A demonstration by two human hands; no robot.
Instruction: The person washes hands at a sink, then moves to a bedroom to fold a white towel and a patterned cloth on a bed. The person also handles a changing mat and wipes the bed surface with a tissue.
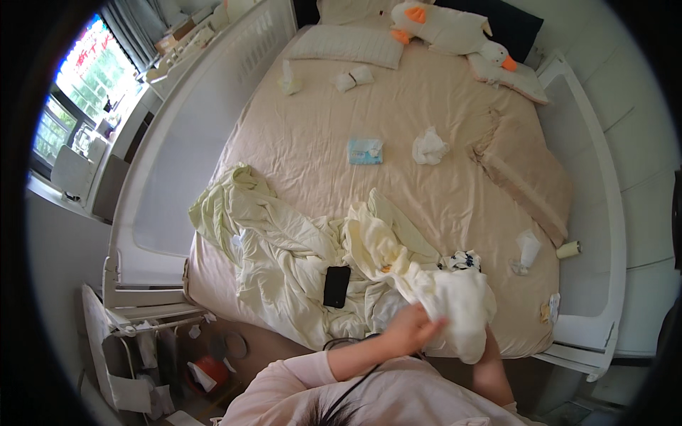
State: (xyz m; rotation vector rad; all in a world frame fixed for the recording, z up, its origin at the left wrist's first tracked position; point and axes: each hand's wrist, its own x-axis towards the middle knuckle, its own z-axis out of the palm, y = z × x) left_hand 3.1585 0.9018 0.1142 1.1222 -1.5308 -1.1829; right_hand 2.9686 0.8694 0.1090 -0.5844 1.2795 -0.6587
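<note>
A cream-coloured plush garment or cloth (462, 306) is lifted over the near edge of the bed, slightly blurred. My left hand (411, 331) pinches its left side with curled fingers. My right hand is hidden under the cloth, and only the forearm (493, 367) shows below it. The cloth's yellowish part (373, 237) trails away across the bed. Beside it lies a crumpled pale green quilt (287, 261) with a black smartphone (337, 287) on top. A white fabric piece with dark patterning (464, 260) sits just beyond the lifted cloth.
Mesh bed rails (176, 160) (591, 213) flank the beige sheet (314, 117). On it lie a blue-white soft pack (365, 151), a crumpled white item (429, 146), a rolled white bundle (354, 79), a folded beige cover (527, 170), a pillow (349, 45), a plush goose (447, 29) and a pale cylinder (569, 250).
</note>
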